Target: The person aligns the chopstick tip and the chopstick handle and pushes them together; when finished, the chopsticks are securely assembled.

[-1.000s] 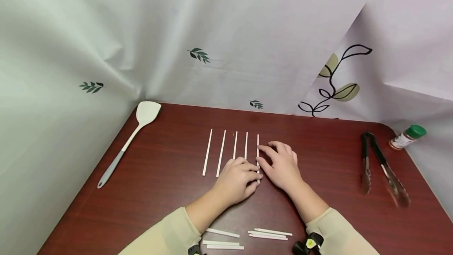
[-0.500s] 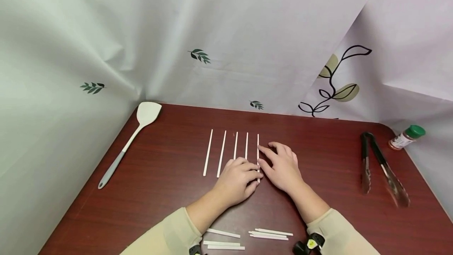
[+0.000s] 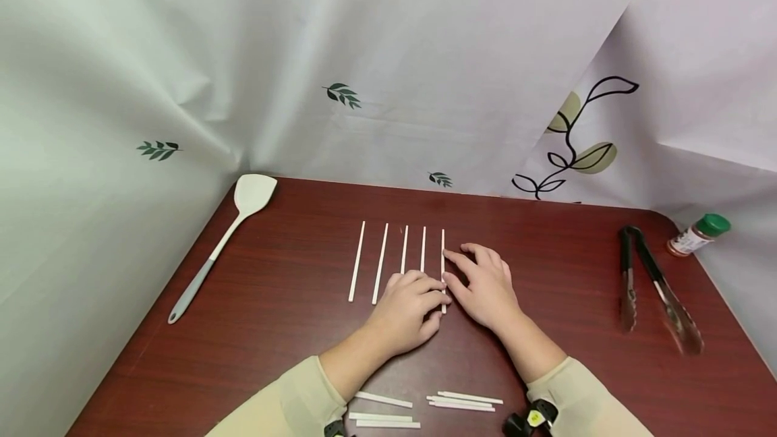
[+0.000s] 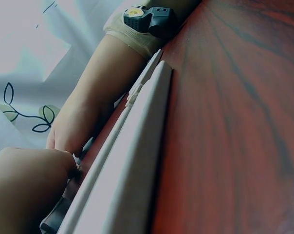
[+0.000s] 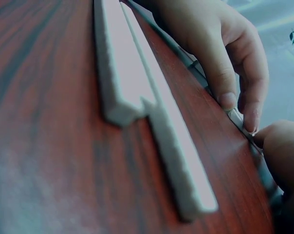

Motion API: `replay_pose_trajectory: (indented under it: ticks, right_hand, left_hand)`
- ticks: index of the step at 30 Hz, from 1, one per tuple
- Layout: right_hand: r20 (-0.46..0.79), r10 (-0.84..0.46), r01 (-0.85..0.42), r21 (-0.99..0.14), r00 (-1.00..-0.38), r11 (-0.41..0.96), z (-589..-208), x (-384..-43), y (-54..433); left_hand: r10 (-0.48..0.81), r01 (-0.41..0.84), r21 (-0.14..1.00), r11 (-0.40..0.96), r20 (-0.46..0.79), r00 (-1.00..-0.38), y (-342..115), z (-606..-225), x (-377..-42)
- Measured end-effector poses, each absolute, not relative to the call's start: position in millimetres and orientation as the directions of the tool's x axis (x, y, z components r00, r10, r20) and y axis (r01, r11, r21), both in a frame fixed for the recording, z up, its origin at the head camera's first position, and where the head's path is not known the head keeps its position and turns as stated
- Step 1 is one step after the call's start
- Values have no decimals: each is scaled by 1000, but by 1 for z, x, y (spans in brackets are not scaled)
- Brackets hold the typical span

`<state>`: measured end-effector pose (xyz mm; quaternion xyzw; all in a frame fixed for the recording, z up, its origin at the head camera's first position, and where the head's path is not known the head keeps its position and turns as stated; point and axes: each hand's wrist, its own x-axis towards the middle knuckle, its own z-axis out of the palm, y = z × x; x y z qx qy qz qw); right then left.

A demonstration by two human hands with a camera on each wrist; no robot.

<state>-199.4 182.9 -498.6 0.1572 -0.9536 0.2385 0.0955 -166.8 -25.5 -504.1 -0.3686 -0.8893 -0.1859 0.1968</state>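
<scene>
Several thin white sticks stand in a row of near-parallel lines on the dark red table, and both hands are at the rightmost stick. My left hand pinches its near end, fingertips curving over it and thumb on the left side. Partly hidden under that hand are the near parts of the two neighbouring sticks. My right hand has its index finger and thumb tips against the stick's right side, higher up, the fingers relaxed. In the right wrist view, the left hand's thumb and fingertips meet at the thin stick.
Two small groups of white sticks lie by the near table edge, a left group and a right group. A white spatula lies far left. Black-handled tongs and a green-capped spice bottle are at the right. Patterned cloth hangs behind.
Both hands stay at the rightmost stick almost unmoved. The left thumb shifts slightly away from the stick's near end, which shows a little more.
</scene>
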Motion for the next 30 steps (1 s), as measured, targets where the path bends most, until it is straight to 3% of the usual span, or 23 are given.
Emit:
replay_pose_trajectory:
  ticks: [8,22,30]
  right_hand:
    - [258,-250,-347,-466,-933,814,-499,-196,183]
    - [425,-192,-435,-605,-885,667,-502,-179,198]
    - [516,-182,-507,-603,-837,616,-504,-157,200]
  left_hand:
    - [558,762,247,599,554,-618,-30,-503,-166]
    - [516,817,274,507,663,-543,-50,-504,-155]
    - [491,794,332,510,645,-585,-74,-501,-124]
